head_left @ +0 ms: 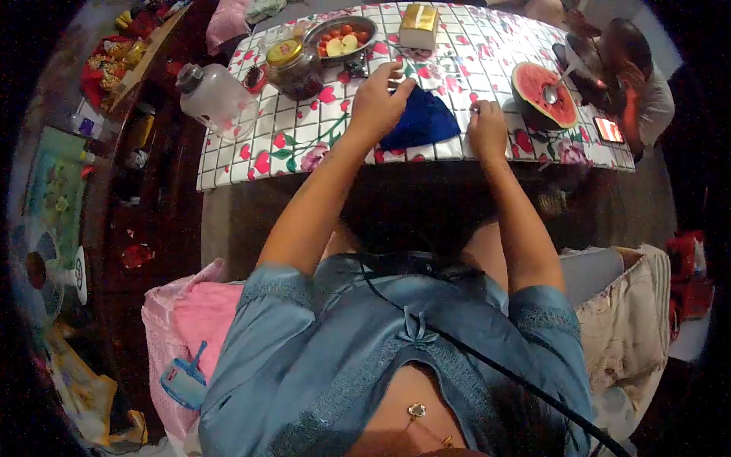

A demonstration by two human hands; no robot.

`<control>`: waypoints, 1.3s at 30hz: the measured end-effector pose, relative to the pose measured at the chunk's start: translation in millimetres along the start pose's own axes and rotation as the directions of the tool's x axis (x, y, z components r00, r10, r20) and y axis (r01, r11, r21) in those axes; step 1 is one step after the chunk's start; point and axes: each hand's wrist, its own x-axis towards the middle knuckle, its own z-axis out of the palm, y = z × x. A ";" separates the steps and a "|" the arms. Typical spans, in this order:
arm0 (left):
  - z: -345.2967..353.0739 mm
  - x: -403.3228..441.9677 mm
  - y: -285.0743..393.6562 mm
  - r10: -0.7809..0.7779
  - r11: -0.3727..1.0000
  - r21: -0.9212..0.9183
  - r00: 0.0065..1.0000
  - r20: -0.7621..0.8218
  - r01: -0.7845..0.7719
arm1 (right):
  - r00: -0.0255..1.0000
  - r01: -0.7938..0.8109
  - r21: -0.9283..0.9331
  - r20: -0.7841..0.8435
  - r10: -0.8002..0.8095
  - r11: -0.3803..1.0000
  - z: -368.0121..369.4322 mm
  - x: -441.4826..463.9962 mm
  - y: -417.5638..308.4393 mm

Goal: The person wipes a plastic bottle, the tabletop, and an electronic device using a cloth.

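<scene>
On the patterned tablecloth [263, 145], a dark blue folded cloth [426, 123] lies near the front edge. My left hand [378, 105] is over the left side of this cloth, thumb and fingers apart, with nothing visible in it. To the right of the cloth, my right hand [488, 131] rests by the table edge with its fingers curled in. A small shiny bit shows at its fingertips, too small to name. Beyond my left hand is a small dark packet [355, 67].
A lidded jar [295, 76], a plastic jug [215, 95] and a metal bowl of fruit [341, 38] stand left. A tissue box [419, 29] is at the back. Right are a cut watermelon [560, 103] with a spoon, a lit phone [608, 129] and another person [651, 99].
</scene>
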 end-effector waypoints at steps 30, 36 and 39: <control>-45.5 -56.8 -159.0 0.291 0.681 0.726 0.946 -0.147 -0.097 | 0.953 0.269 -0.102 0.169 -0.250 0.958 -42.4 -55.7 -5.0; -44.5 -56.9 -155.0 0.318 0.650 0.749 0.941 -0.112 -0.131 | 1.000 -0.009 -0.292 0.008 0.012 0.956 -98.6 -76.8 134.6; -27.9 -48.9 -138.4 0.438 0.611 0.742 0.899 -0.029 -0.274 | 0.996 -0.078 -0.304 0.008 0.085 0.950 -109.0 -57.0 198.0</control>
